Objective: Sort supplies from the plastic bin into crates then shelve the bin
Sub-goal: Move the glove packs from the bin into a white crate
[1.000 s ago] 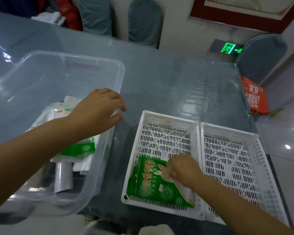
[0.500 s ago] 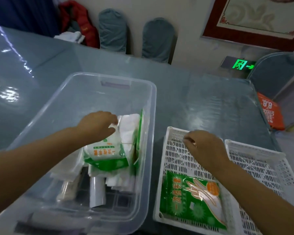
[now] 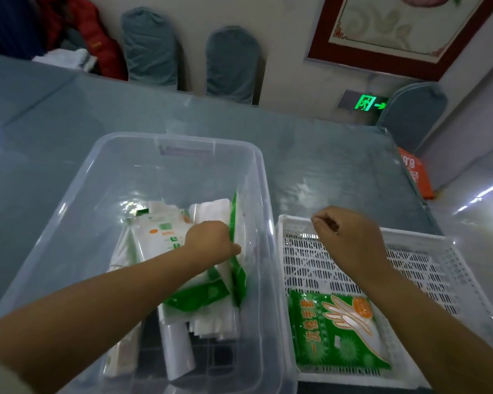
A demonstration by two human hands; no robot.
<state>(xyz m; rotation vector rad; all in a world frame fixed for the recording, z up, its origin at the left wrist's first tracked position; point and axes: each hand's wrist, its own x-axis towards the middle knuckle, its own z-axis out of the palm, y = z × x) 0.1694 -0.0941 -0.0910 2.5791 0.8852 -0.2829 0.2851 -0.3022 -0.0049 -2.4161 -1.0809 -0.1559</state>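
the grey-blue tabletop (image 3: 310, 155) carried everything, and the clear plastic bin (image 3: 103, 200) sat on its near left part; all places below are told from that bin. just to the bin's right, almost touching its wall, stood a white perforated crate (image 3: 302, 268), and a second white crate (image 3: 439, 268) stood against the far side of that one, farther right from the bin. beyond the bin, across the tabletop, two grey-blue chair backs (image 3: 151, 49) stood at the wall, with a red jacket (image 3: 91, 38) to their left and a framed picture (image 3: 410, 32) to their right; a lit green exit sign (image 3: 367, 103) hung low on the wall, well right of the bin.

inside the bin lay a loose heap of white and green packets (image 3: 160, 231) toward its right wall, with rolled white plastic items (image 3: 177, 345) at its near end. in the crate next to the bin, at its near end, a green glove packet (image 3: 336, 336) lay flat.

the left hand (image 3: 211, 240) reached down into the bin, its fingers curled around the edge of an upright green-edged packet (image 3: 235, 223) leaning near the bin's right wall. the right hand (image 3: 345, 237) hung over the far rim of the crate beside the bin, fingers curled into a loose fist with nothing seen in it.
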